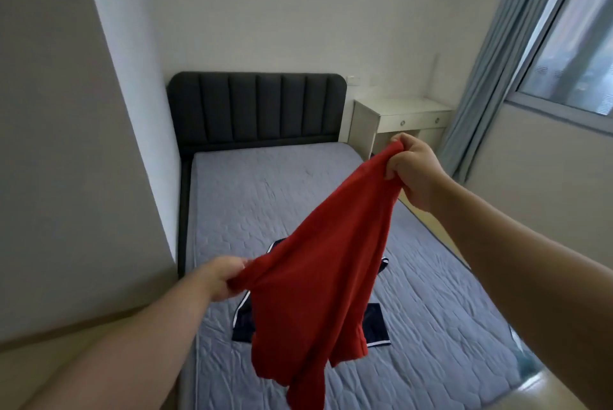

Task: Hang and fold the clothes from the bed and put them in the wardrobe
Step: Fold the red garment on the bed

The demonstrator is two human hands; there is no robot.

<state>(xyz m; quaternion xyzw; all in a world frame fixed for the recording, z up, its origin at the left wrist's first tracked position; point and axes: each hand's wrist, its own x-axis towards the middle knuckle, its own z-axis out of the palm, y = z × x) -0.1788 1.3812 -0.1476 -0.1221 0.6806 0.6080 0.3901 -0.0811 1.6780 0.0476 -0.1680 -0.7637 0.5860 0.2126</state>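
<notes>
Two hands, left hand (220,278) and right hand (414,171), grip the red knitted garment (318,270) mid-frame; a dark navy white-trimmed garment (376,326) waits on the grey quilted bed (248,197), nothing folded yet.

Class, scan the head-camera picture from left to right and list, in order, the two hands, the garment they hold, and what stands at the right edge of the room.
left hand → red garment → right hand → blue curtain → window. Both hands grip the garment.
</notes>
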